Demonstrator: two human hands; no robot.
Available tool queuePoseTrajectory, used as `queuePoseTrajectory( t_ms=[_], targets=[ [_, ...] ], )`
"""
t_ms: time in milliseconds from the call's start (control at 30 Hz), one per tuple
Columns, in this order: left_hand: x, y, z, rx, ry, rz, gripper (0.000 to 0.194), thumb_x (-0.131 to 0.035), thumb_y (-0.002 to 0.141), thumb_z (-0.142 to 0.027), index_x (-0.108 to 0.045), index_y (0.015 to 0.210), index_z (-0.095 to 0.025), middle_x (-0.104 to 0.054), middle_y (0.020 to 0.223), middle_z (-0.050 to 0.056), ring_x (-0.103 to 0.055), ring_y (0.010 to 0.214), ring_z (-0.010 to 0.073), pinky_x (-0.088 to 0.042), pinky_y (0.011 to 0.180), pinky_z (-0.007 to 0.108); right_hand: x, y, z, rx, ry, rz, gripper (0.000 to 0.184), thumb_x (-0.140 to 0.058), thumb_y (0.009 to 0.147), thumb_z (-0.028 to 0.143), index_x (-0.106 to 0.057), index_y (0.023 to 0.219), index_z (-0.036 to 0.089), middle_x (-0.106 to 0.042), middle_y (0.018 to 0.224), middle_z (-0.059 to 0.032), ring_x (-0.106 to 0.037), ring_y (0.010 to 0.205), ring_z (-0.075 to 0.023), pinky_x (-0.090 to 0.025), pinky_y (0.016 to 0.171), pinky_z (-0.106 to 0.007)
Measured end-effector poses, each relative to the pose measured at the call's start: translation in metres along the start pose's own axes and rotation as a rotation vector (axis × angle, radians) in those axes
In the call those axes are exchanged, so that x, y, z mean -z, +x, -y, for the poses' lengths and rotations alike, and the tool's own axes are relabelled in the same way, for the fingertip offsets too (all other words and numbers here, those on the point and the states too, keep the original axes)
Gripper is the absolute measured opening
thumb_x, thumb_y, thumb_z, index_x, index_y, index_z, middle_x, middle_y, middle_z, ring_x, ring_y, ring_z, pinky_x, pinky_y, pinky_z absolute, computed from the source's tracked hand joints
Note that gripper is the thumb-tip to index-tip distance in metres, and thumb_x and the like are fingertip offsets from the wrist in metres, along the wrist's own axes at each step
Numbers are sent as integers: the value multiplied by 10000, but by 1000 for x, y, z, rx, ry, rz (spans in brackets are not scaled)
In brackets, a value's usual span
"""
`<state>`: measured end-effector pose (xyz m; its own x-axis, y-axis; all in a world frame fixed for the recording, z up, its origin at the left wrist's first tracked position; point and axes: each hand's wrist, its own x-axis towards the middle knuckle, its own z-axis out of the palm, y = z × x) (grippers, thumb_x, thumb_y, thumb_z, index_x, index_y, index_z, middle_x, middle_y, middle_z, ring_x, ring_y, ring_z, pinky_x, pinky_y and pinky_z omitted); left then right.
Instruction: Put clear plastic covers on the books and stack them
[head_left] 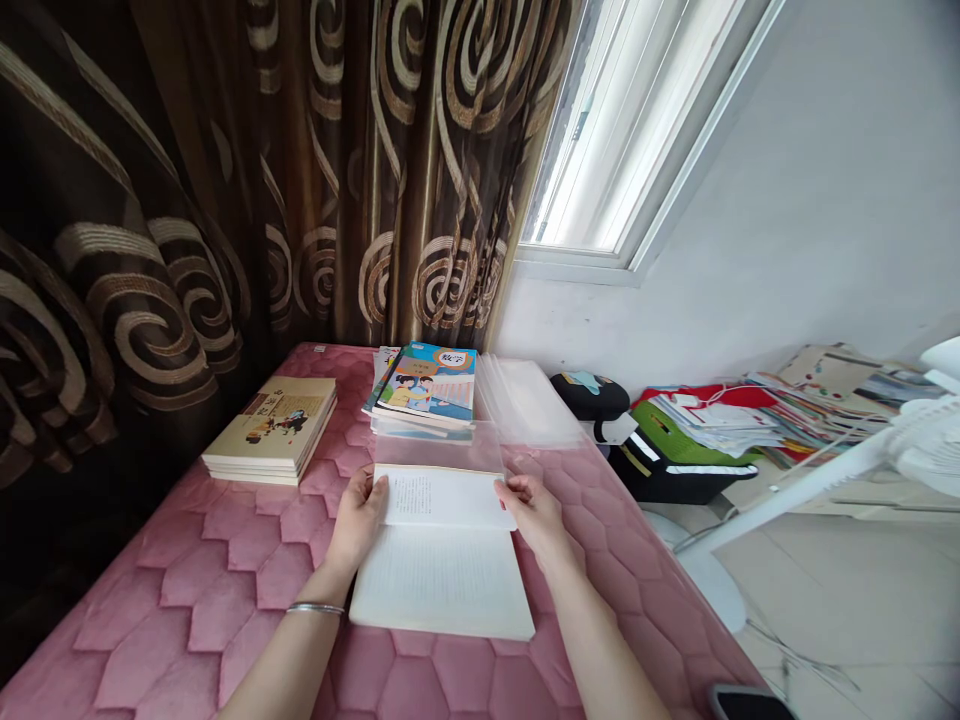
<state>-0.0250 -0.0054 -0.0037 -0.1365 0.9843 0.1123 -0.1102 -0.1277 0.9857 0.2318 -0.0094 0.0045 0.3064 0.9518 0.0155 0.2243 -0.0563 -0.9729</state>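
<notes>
An open book [442,585] lies on the pink quilted surface in front of me. Its large lower page faces up, and a narrower printed flap [450,497] stands at its far side. My left hand [360,512] grips the flap's left edge, thumb on top and fingers mostly behind. At the right edge, my right hand [534,512] pinches the book in the same way. A clear plastic book cover [442,447] extends from beneath the flap toward the textbooks. How far it wraps around the book is hidden.
A stack of beige books [274,430] sits on the left. Colourful textbooks [431,385] and a pile of clear plastic covers [531,400] lie at the back. Beyond the right edge are a black-and-green bag [679,460], papers and a white fan [795,490]. A phone-like object [750,703] is at the lower right.
</notes>
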Motion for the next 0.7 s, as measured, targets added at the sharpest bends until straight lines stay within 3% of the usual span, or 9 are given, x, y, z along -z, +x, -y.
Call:
queuePoseTrajectory(
  t_ms=[67, 233, 400, 533, 700],
  targets=[
    [0, 0, -1, -1, -3, -2, 465, -651, 686, -548, -562, 950, -175, -698, 873, 59, -640, 852, 215, -472, 763, 312, 5, -2, 6, -25, -78, -26, 349, -683, 614, 551, -573, 615, 219, -617, 591, 8, -533, 568, -158, -389, 537, -257],
    [0, 0, -1, 1, -12, 2, 459, -658, 682, -540, -563, 941, -174, -698, 850, 56, -642, 819, 211, -476, 747, 313, 10, -6, 9, -1, -124, 85, 384, -617, 677, 568, -582, 537, 212, -599, 604, 5, -530, 592, -158, -379, 551, -258],
    [0, -1, -3, -9, 9, -4, 414, -648, 702, -505, -564, 934, -174, -690, 839, 48, -628, 795, 200, -473, 739, 310, -2, -1, -5, 32, -79, -47, 375, -645, 650, 538, -576, 491, 205, -654, 798, -34, -565, 673, -169, -391, 569, -256],
    [-1, -1, -4, 0, -3, -13, 430, -653, 688, -519, -559, 929, -176, -687, 826, 42, -624, 778, 194, -476, 736, 308, -7, -1, -8, 19, -31, -3, 406, -630, 656, 575, -527, 495, 218, -511, 507, 21, -449, 503, -138, -323, 483, -254],
    [-1, 0, -2, 11, 4, -11, 449, -648, 684, -549, -557, 932, -186, -688, 819, 39, -629, 774, 198, -475, 722, 304, -8, -1, -7, 28, -46, -9, 423, -629, 654, 586, -502, 486, 219, -463, 457, 36, -391, 463, -124, -297, 459, -251]
  ],
)
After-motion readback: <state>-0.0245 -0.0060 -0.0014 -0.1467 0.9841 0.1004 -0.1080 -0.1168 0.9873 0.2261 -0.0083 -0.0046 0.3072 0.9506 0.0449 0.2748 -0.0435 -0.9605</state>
